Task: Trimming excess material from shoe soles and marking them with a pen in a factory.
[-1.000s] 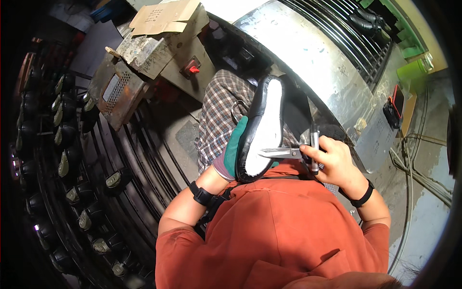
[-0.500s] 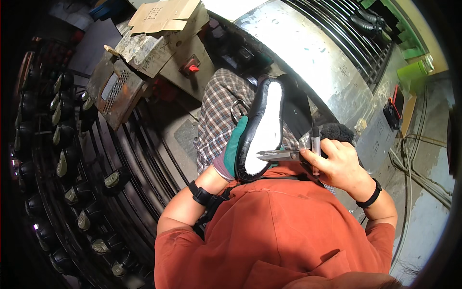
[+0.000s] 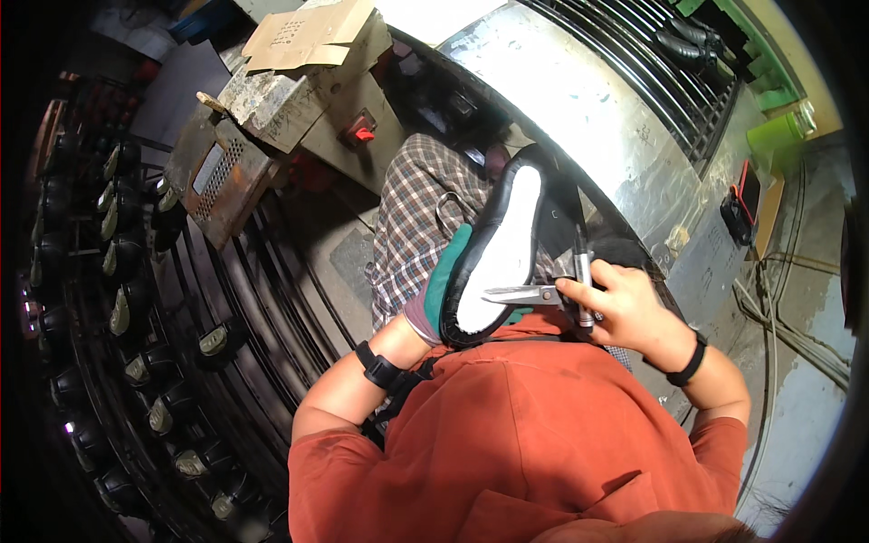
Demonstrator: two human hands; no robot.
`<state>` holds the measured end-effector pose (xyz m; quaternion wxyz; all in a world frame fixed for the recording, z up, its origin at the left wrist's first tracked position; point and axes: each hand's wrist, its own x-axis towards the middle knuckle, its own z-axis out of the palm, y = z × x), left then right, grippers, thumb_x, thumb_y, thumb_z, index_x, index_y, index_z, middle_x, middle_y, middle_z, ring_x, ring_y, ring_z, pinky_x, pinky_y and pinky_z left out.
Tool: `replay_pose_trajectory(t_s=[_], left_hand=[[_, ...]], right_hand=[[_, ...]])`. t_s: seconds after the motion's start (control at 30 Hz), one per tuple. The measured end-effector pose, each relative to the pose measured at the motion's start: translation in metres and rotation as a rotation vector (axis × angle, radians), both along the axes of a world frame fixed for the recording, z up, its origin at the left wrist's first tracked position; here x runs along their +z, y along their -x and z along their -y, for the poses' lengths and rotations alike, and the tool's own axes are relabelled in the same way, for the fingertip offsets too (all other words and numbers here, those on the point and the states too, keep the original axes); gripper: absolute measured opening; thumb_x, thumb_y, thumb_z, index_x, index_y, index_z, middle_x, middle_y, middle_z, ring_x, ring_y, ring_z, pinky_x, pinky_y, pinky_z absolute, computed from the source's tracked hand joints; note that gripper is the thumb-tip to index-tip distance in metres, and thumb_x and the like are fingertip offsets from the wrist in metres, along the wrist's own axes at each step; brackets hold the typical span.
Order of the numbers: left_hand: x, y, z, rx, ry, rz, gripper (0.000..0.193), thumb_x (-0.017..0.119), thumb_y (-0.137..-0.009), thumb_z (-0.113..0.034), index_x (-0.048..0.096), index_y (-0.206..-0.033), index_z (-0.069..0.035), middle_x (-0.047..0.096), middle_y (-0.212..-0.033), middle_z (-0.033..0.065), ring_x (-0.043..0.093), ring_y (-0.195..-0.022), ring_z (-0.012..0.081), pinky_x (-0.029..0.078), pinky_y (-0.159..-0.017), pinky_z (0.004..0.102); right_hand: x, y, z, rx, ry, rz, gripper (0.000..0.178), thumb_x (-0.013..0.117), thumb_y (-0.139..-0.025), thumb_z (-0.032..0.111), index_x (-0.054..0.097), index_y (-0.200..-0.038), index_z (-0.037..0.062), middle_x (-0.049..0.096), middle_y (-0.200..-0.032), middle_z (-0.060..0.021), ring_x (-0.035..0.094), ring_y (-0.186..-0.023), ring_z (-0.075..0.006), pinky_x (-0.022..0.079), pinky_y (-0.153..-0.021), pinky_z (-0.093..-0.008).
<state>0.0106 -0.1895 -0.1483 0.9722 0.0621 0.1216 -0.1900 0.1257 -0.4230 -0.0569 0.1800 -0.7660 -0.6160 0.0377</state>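
Observation:
My left hand [image 3: 439, 285], in a green glove with a purple cuff, is wrapped round the outer side of a black shoe [image 3: 475, 231]. The shoe lies over my lap, its white underside [image 3: 509, 235] facing up and its heel end towards me. Scissors [image 3: 525, 295] are in my right hand [image 3: 626, 303], which is bare. Their blades point left and reach over the heel part of the white underside; whether they touch it, I cannot tell. A marker pen [image 3: 584, 267] is held upright in the same right hand, across the scissors.
At the left, racks carry several black shoes [image 3: 213, 339]. Ahead stand a machine with a red switch [image 3: 364, 135] and cardboard [image 3: 308, 38] on top. A metal table [image 3: 579, 86] fills the upper right, near a red-edged phone [image 3: 748, 192] and a green cup [image 3: 777, 133].
The shoe's toe end has swung slightly to the right. My right hand has shifted a little left and the pen has tilted. The scissor blades look closer together.

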Motion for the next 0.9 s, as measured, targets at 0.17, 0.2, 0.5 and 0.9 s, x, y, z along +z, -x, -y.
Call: replay_pose_trajectory(t_s=[0.17, 0.2, 0.5, 0.9], left_hand=[[-0.006, -0.003, -0.001, 0.052, -0.018, -0.001, 0.063, 0.040, -0.100, -0.056, 0.049, -0.138, -0.007, 0.063, -0.125, 0.0103, 0.063, -0.109, 0.0217, 0.051, -0.097, 0.0366], [-0.001, -0.006, -0.002, 0.067, -0.058, 0.047, 0.062, 0.041, -0.100, -0.056, 0.050, -0.137, -0.007, 0.063, -0.125, 0.0104, 0.063, -0.109, 0.0223, 0.051, -0.098, 0.0387], [0.066, 0.016, -0.093, -0.186, -1.412, 0.470, 0.077, 0.081, -0.079, -0.032, 0.046, -0.141, -0.004, 0.057, -0.135, 0.0113, 0.054, -0.123, 0.0212, 0.041, -0.107, 0.0361], [0.024, 0.068, -0.038, 0.375, -0.629, -0.317, 0.071, 0.069, -0.092, -0.031, 0.034, -0.147, -0.002, 0.048, -0.141, 0.0090, 0.046, -0.131, 0.0186, 0.039, -0.109, 0.0317]], right_hand=[[-0.047, 0.033, -0.027, -0.209, -0.281, -0.615, 0.043, 0.074, -0.074, 0.005, 0.065, -0.116, 0.0045, 0.057, -0.081, -0.0121, 0.058, -0.072, -0.0271, 0.048, -0.065, -0.0314], [-0.051, 0.034, -0.028, -0.224, -0.391, -0.675, 0.045, 0.069, -0.074, 0.001, 0.063, -0.118, 0.0039, 0.058, -0.084, -0.0132, 0.059, -0.074, -0.0264, 0.050, -0.068, -0.0316], [-0.055, -0.030, -0.053, -0.612, -0.684, -1.666, 0.056, 0.065, -0.094, 0.030, 0.042, -0.140, 0.0083, 0.055, -0.095, -0.0022, 0.049, -0.067, -0.0087, 0.042, -0.058, -0.0251], [-0.089, 0.020, -0.112, -0.361, -0.337, -1.732, 0.053, 0.070, -0.090, 0.025, 0.045, -0.135, 0.0103, 0.052, -0.085, 0.0025, 0.042, -0.062, -0.0052, 0.033, -0.054, -0.0201]])
